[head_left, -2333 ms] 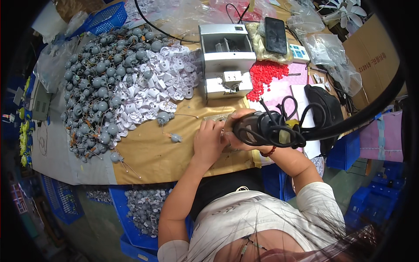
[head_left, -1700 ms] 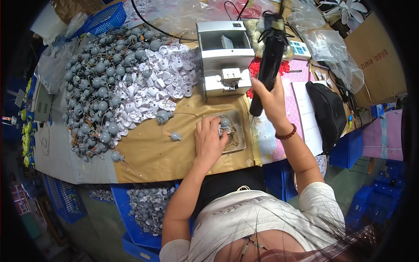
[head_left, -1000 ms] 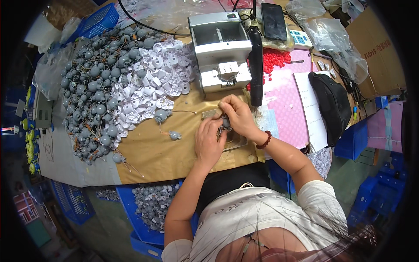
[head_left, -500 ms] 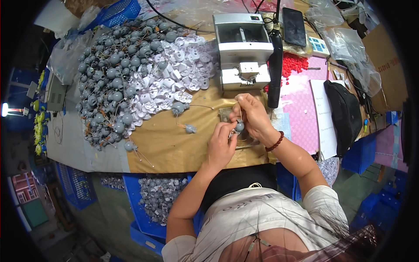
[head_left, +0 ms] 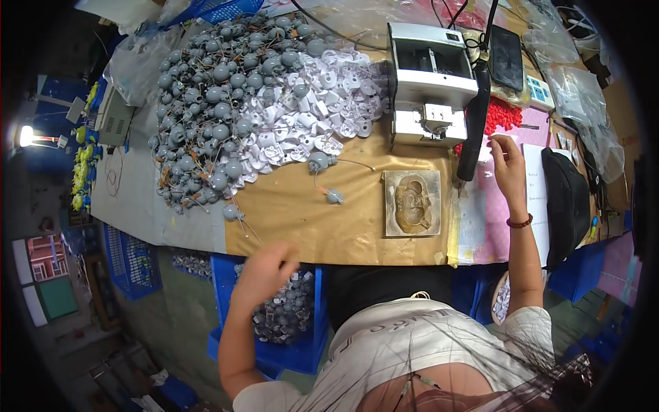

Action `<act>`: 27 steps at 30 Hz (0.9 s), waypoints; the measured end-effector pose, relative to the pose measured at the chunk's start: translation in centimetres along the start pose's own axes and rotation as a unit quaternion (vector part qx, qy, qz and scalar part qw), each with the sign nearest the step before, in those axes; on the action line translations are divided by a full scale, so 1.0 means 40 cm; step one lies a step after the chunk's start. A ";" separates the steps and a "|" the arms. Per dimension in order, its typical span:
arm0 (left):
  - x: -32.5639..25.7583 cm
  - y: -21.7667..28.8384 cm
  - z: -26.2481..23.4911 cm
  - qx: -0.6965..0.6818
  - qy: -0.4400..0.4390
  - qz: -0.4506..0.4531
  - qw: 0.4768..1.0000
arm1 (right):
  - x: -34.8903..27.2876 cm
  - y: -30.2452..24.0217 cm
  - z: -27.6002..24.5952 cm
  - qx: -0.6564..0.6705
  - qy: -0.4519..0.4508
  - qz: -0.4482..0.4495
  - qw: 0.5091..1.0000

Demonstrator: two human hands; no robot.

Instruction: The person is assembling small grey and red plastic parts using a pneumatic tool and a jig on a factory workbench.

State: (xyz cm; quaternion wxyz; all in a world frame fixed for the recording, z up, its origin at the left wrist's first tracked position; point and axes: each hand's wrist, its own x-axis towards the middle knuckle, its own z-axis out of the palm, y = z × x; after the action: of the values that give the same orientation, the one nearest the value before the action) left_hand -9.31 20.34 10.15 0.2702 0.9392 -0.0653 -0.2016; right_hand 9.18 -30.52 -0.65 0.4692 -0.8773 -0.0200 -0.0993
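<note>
My left hand (head_left: pixel 266 273) is out over the table's front edge, above a blue bin (head_left: pixel 223 295) of grey ball-shaped parts (head_left: pixel 285 316). Motion smears its fingers, so whether anything is in them does not show. On the right, my right hand (head_left: pixel 509 168) reaches over the pink sheet toward a heap of small red pieces (head_left: pixel 503 115). Its fingers are bent and partly apart, with nothing visible between them. Between my hands a square metal block with a hollow mould shape (head_left: pixel 413 204) lies uncovered on the brown table covering (head_left: pixel 343 237).
Grey ball parts with wires (head_left: pixel 213 113) and white plastic pieces (head_left: pixel 309 117) fill the table's left side. A white-and-grey machine (head_left: pixel 429 86) stands behind the block. A phone (head_left: pixel 506 58), a paper sheet (head_left: pixel 537 185) and a black pouch (head_left: pixel 566 199) lie at right.
My hands were together over the block with a grey ball part. They have parted, the left toward the bin, the right toward the red pieces. The ball part no longer shows there.
</note>
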 end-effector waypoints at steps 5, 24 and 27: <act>0.295 -0.027 0.012 0.157 0.299 0.095 0.936 | 0.035 0.062 0.010 -0.287 0.045 -0.132 0.948; 0.381 0.282 0.014 -0.192 0.175 0.151 0.954 | 0.046 0.052 -0.022 0.175 0.078 0.058 0.980; 0.381 0.302 0.172 -0.205 0.110 0.194 0.953 | 0.018 -0.049 -0.015 0.227 0.008 0.073 0.971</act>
State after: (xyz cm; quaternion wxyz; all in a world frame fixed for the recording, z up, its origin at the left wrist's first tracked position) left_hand 1.57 3.31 6.05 0.4963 0.8492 -0.1730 -0.0502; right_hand 9.52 -29.97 1.40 0.6623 -0.7460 0.0256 -0.0647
